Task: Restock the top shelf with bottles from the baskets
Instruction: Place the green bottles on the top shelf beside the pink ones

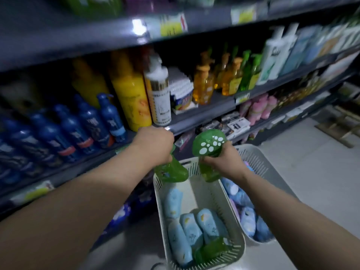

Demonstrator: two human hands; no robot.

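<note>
Green bottles, one in each of my hands, both held above the near basket [201, 193]. Left hand [155, 145] is clenched round the neck of a green bottle [171, 172] that hangs down over the basket's far rim. Right hand [224, 158] grasps a second green bottle [209, 145] by the neck; its round green top with white paw-print dots faces me. Labels are too blurred to read; I can't make out any brand.

Inside the near basket: several pale blue bottles [191, 228] lying flat, plus one more green bottle [209, 250] at the rim nearest me. Just right of it, touching, a second basket [253, 158] holds blue and pinkish bottles [247, 219].

Left of the near basket, the shelving: dark blue bottles [78, 129], a tall yellow bottle [132, 98] and a white pump bottle [159, 94] directly beyond my left hand. Further right, orange and green pump bottles [224, 75]. Top shelf edge [97, 38] runs above, carrying yellow price tags [171, 26], text unreadable.
</note>
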